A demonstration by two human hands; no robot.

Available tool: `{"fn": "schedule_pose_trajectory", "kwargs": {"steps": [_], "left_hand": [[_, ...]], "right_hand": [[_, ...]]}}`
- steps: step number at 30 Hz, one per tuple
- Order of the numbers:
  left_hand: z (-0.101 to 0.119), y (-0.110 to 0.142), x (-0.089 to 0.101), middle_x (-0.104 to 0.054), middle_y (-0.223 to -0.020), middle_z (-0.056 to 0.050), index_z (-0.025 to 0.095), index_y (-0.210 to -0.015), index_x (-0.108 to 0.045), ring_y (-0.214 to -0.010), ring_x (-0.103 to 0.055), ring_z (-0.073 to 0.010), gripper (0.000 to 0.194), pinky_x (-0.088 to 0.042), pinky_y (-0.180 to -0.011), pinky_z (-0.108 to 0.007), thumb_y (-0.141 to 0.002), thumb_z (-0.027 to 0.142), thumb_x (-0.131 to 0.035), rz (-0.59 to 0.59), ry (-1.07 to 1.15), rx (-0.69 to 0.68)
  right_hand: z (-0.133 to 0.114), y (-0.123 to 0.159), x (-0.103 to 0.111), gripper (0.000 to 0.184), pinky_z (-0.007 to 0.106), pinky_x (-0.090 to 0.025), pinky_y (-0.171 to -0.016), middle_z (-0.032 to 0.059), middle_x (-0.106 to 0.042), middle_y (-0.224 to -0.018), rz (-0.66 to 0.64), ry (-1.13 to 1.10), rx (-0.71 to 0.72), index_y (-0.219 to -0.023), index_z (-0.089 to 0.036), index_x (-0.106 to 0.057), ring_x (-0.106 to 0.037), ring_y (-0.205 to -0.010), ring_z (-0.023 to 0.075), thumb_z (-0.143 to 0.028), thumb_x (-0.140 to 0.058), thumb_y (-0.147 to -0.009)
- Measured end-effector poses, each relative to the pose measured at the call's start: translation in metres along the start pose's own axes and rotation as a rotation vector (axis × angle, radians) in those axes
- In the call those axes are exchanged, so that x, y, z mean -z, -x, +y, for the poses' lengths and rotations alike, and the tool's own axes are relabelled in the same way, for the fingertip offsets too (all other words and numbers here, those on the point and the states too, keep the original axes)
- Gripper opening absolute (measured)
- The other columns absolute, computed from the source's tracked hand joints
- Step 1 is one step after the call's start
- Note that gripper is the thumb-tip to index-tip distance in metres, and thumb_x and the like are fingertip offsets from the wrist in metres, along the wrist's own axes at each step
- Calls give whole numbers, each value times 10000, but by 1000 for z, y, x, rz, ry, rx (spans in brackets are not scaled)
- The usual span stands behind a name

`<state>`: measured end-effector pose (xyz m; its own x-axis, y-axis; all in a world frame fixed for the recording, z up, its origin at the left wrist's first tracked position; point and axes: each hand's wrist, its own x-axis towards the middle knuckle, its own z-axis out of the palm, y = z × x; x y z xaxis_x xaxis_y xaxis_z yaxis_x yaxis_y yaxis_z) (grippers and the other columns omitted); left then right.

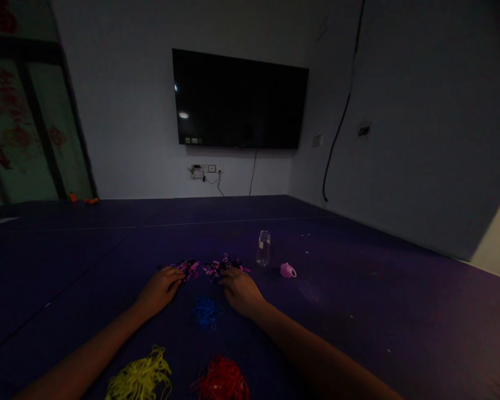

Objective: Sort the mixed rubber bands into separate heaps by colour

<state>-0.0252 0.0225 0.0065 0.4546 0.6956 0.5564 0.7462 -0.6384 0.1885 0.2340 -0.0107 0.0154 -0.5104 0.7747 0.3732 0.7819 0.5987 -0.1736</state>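
In the head view, my left hand (161, 288) reaches to a small heap of pink and black bands (189, 269), its fingertips touching the near left side. The thumb stays apart from the fingers. My right hand (242, 291) rests against a second heap of pink and black bands (223, 268), its fingers loosely bent and apart over the near edge. A narrow gap separates the heaps. Between my wrists lies a tangle of blue bands (207, 312). Dim light blurs the fingertips, and I make out nothing gripped in either hand.
A clear bottle (264, 250) stands uncapped right of the heaps, beside a pink lid with a loop (287, 270). Yellow bands (140, 378) and red bands (223, 380) lie close to me on the dark purple surface (358, 311). A television (239, 100) hangs on the wall.
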Motion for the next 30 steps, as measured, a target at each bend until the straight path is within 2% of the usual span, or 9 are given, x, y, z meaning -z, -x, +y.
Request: {"fn": "schedule_pose_trajectory", "kwargs": {"steps": [8,15,20,27,30], "left_hand": [[0,1,1,-712,-932,-61,219,-893,-711,-933,-618,-213,275,-497,-847,-392,-828,196,-445,-3,4,-4],[-2,1,-1,-704,-961,-75,218,-963,-704,-943,-617,-223,291,-494,-845,-389,-830,198,-446,-15,-35,16],[-5,1,-2,-690,-1006,-77,219,-970,-702,-973,-611,-224,296,-486,-869,-386,-830,214,-441,4,-72,42],[-11,1,-4,-686,-1020,-96,182,-956,-707,-963,-622,-240,318,-496,-875,-401,-824,246,-424,67,-72,153],[-10,1,-3,-691,-1007,-87,191,-944,-709,-961,-622,-235,311,-498,-874,-399,-825,257,-429,72,-64,141]], "right_hand": [[0,1,-1,337,285,-392,-933,78,-614,-1144,4,-4,-6,-1007,-182,-684,-511,-1106,193,-113,-454,-770],[0,1,0,349,285,-389,-937,75,-614,-1152,3,-9,-22,-1014,-186,-683,-511,-1110,188,-116,-440,-774],[0,0,-1,352,285,-387,-940,75,-614,-1153,-4,-3,-19,-1006,-183,-684,-508,-1113,189,-108,-438,-765],[1,-1,-3,359,281,-383,-939,77,-617,-1145,-5,-8,-11,-1013,-174,-682,-513,-1101,186,-96,-430,-768],[2,-1,-3,357,287,-378,-942,70,-620,-1139,-5,-12,-13,-1017,-186,-678,-508,-1106,186,-102,-437,-768]]}}
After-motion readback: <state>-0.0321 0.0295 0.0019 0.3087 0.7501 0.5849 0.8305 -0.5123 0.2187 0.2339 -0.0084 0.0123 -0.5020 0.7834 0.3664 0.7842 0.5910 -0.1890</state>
